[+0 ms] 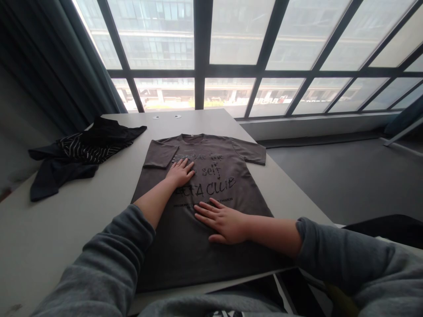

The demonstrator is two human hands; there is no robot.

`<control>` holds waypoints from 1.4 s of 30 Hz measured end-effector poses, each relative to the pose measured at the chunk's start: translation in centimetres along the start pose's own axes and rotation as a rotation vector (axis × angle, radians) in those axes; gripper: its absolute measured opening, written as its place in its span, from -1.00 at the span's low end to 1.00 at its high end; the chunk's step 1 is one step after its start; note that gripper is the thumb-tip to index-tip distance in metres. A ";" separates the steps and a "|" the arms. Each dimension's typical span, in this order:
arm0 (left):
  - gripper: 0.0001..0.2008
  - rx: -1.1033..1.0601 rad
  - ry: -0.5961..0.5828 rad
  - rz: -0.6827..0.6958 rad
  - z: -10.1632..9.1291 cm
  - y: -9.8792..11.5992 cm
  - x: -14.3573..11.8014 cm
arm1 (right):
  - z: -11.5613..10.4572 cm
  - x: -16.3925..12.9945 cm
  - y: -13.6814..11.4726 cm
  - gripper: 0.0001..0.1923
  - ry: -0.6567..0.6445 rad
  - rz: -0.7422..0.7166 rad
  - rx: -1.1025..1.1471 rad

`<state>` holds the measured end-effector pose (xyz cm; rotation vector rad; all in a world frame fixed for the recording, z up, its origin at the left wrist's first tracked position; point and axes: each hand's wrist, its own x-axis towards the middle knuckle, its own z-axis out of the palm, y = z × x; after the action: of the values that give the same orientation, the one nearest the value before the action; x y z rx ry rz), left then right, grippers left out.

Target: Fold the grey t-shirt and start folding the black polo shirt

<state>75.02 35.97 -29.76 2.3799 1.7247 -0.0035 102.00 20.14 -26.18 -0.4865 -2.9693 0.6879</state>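
Note:
A dark grey-brown T-shirt (211, 255) with black lettering lies spread out flat, front side up, its collar toward the window. My left hand (180, 172) rests on the upper left of the print, fingers spread and palm down. Lower on the chest, just below the large lettering, my right hand (224, 221) lies flat with its fingers apart, pointing left. Both palms touch the fabric and neither grips it. The left sleeve lies folded inward over the shirt, while the right sleeve extends past the table's right edge.
The shirt lies on a white table (82, 220). At its far left is a heap of dark clothes (95, 143), partly white-patterned. Two small round fittings (177, 116) sit near the back edge. Beyond stand a dark curtain (66, 57) and framed windows; grey floor (330, 176) lies to the right.

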 end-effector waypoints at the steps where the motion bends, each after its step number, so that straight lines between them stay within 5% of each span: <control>1: -0.31 0.000 0.000 -0.004 0.0 0.0 0.0 | 0.2 -0.3 -0.7 -0.13 0.006 -0.019 0.014; 10: -0.30 -0.002 -0.002 -0.022 -0.2 0.3 -0.2 | 0.9 -3.9 -6.3 -0.14 -0.061 -0.109 0.133; 14: -0.35 -0.001 0.067 -0.022 -0.4 0.5 -0.3 | -0.3 -3.5 -6.7 -0.26 -0.086 -0.138 0.143; 20: -0.46 0.030 0.173 -0.047 -0.7 2.5 -3.6 | -2.8 3.3 0.7 -0.37 0.163 0.223 -0.088; 24: -0.39 0.043 0.072 0.207 0.3 3.9 -8.9 | -3.7 5.2 6.8 -0.37 0.171 0.445 -0.222; 27: -0.31 0.051 -0.021 0.383 0.9 4.2 -13.4 | -3.6 4.2 9.1 -0.29 0.093 0.545 -0.237; 33: -0.28 0.037 -0.101 0.494 0.6 4.2 -20.2 | -2.6 -0.6 10.5 -0.23 0.105 0.646 -0.238; 42: -0.35 -0.051 -0.081 0.605 -0.3 3.4 -24.4 | -3.6 -7.4 11.8 -0.18 0.084 0.949 -0.323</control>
<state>70.42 12.02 -26.01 2.7138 0.9032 0.0333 112.85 29.36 -27.98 -1.9269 -2.6333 0.1715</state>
